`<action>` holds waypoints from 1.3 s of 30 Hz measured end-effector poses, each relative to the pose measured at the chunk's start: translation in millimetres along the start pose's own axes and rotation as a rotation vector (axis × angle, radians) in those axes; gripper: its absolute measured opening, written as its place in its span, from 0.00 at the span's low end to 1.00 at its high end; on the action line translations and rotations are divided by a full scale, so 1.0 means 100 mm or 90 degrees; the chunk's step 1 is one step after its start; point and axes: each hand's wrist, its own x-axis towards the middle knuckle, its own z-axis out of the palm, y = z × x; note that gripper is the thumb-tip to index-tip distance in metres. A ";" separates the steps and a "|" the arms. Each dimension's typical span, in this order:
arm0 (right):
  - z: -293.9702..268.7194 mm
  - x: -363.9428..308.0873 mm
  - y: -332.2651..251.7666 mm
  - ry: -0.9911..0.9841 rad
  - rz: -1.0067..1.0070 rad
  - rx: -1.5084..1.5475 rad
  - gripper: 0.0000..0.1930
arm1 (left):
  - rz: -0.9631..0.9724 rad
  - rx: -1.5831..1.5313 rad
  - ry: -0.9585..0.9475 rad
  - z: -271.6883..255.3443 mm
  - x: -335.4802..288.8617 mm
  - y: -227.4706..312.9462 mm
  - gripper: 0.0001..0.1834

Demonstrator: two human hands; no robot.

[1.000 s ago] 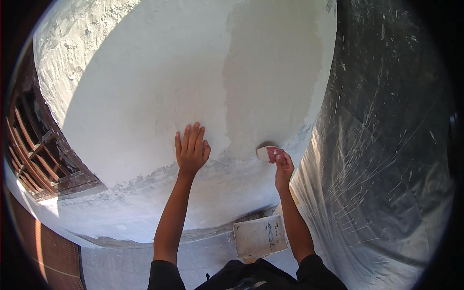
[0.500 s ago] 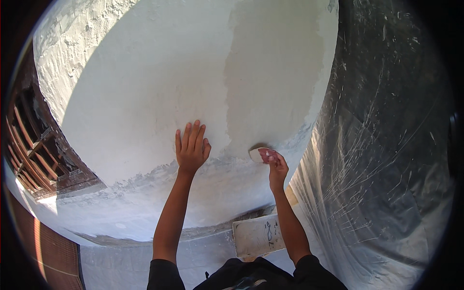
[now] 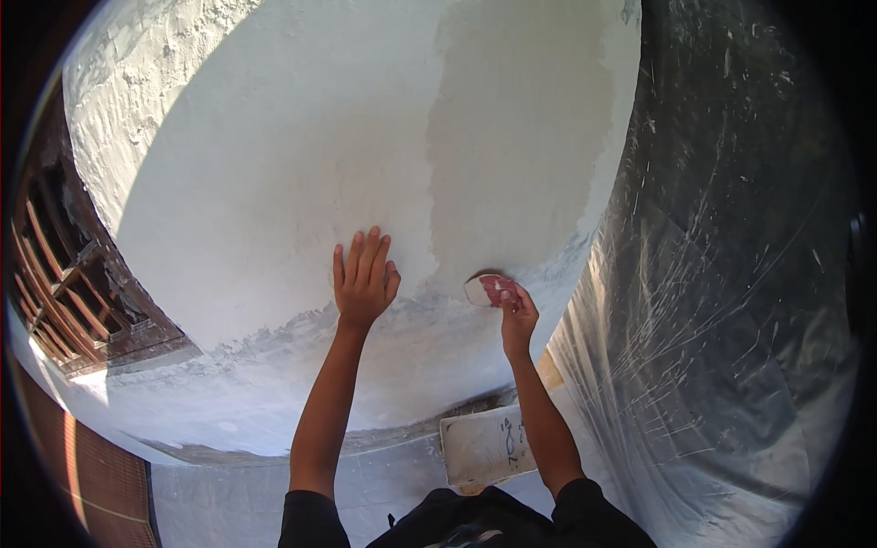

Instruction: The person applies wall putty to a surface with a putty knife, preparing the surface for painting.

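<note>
Wall (image 3: 301,173) part-surfaced, by the look of it. Smooth pale coat over most of the middle; a darker band (image 3: 521,137), damp-looking and perhaps the freshest stretch, runs down from the top edge, nearer the right edge than the left. Seemingly less finished: the ragged, patchy strip (image 3: 265,342) above the wall's lower edge, and the rough sunlit patch (image 3: 146,91) at the upper left corner, beside the barred window (image 3: 78,274). Whether those get the same coat, cannot tell. Hand scraper (image 3: 493,289), pale blade with dark red grip part, sits low on the wall, at the band's bottom end, just above the patchy strip; dark shadow along its upper rim, exact contact unclear. Right hand (image 3: 519,320) has it pinched, thumb and fingers closed on the red part, blade out to the left; wrist below, forearm slanting up and leftward from the lower right. Left hand (image 3: 363,290) laid on the wall left of the band, back toward the viewer, fingers extended upward and slightly parted, thumb out to the right, nothing gripped; forearm rises nearly straight, leaning a little right.
</note>
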 end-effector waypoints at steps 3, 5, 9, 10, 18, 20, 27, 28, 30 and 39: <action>-0.14 0.14 -0.15 0.168 -0.013 0.148 0.13 | 0.010 -0.001 -0.005 0.00 -0.01 -0.02 0.21; -0.24 0.18 -0.15 0.166 -0.022 0.135 0.13 | 0.011 -0.008 -0.005 0.01 -0.02 0.00 0.22; -0.12 0.04 0.01 0.012 0.005 0.058 0.13 | 0.001 -0.002 0.000 0.00 0.01 0.01 0.20; -0.19 0.05 0.11 -0.043 -0.013 -0.020 0.14 | -0.009 0.000 0.008 0.01 0.03 0.06 0.20; -0.29 0.08 -0.13 0.164 -0.002 0.125 0.13 | 0.010 -0.002 -0.001 0.02 -0.03 -0.01 0.21; -0.10 -0.02 -0.12 0.079 0.014 0.127 0.13 | 0.011 0.001 -0.003 0.01 -0.03 -0.03 0.21; 0.00 0.03 -0.12 0.090 0.018 0.111 0.13 | 0.011 -0.002 0.003 0.00 -0.03 -0.02 0.21; -0.05 0.10 -0.16 0.143 -0.009 0.140 0.13 | 0.009 -0.003 -0.001 0.00 -0.03 -0.02 0.21; -0.13 0.13 -0.29 0.189 -0.009 0.157 0.12 | 0.010 0.001 -0.001 0.01 -0.04 -0.02 0.21; 0.35 -0.05 -0.08 -0.140 -0.178 -0.088 0.12 | -0.007 0.002 0.007 0.01 0.00 0.00 0.20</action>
